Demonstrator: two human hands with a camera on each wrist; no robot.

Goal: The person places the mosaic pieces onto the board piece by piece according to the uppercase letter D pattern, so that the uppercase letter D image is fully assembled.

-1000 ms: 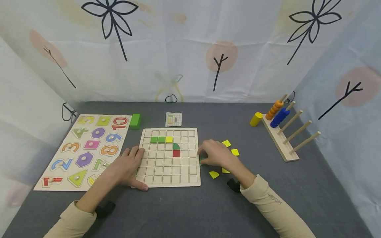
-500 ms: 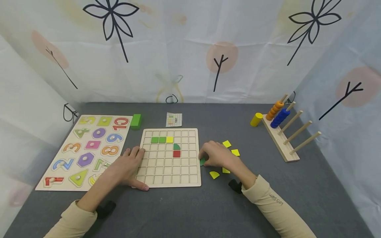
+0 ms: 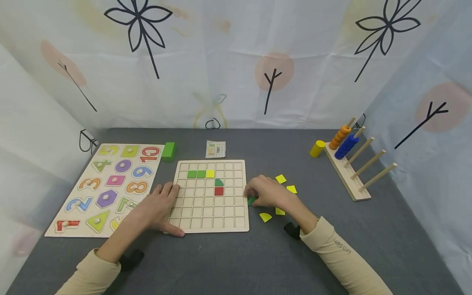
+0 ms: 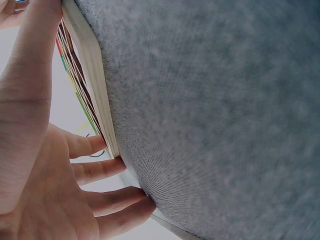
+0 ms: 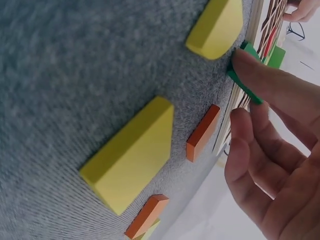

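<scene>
In the head view a wooden grid board (image 3: 200, 207) lies on the table. It bears two green squares (image 3: 196, 174), a yellow square (image 3: 210, 174), a green quarter-circle tile (image 3: 218, 182) and a red square (image 3: 219, 191). My left hand (image 3: 157, 209) rests at the board's left edge, fingers extended and thumb by the near corner; the left wrist view shows fingertips (image 4: 117, 164) against the rim. Beside the right edge, my right hand (image 3: 269, 191) pinches a green tile (image 5: 245, 82) with a curved side, partly hidden by the thumb.
Yellow tiles (image 3: 265, 217) lie around the right hand, with orange tiles (image 5: 202, 132) visible from the right wrist. A number-and-shape puzzle (image 3: 119, 190) and green block (image 3: 168, 151) are left; a pattern card (image 3: 215, 149) is behind; a yellow cylinder (image 3: 317, 148) and peg stand (image 3: 348, 174) are right.
My right hand has shifted very slightly left toward the board, still pinching the green tile. The left hand stays on the board's edge, and the tiles on the grid are the same.
</scene>
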